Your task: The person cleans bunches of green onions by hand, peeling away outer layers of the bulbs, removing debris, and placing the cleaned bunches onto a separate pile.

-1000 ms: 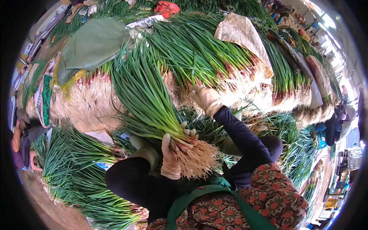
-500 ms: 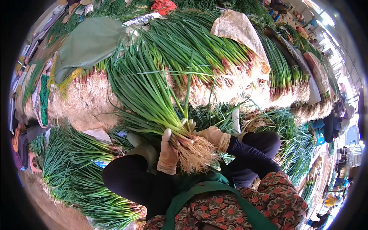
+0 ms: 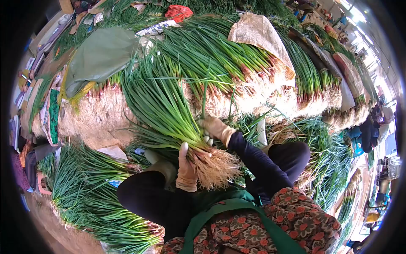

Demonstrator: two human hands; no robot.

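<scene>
A thick bunch of green onions (image 3: pixel 173 114), long green leaves up and pale roots down, lies tilted across my lap. My left hand (image 3: pixel 186 169), in a light glove, is wrapped round its base just above the roots, thumb in front and whitish fingertips showing on the far side. My right hand (image 3: pixel 215 128), also gloved, is at the right edge of the bunch, above the left fingertips. Its fingers are closed around a single green onion stalk (image 3: pixel 204 99) that points upward; the fingertips are partly hidden.
Stacked green onions (image 3: pixel 228 55) with roots facing me form a bank ahead, partly under a green sheet (image 3: pixel 99 55) and a tan sack (image 3: pixel 262 36). More green onions (image 3: pixel 97 203) lie at left, and loose leaves (image 3: pixel 325 156) at right. A red bag (image 3: pixel 179 12) rests behind.
My right hand has moved up and away from the roots, and the single stalk has shifted with it. My left hand keeps holding the bunch in nearly the same place.
</scene>
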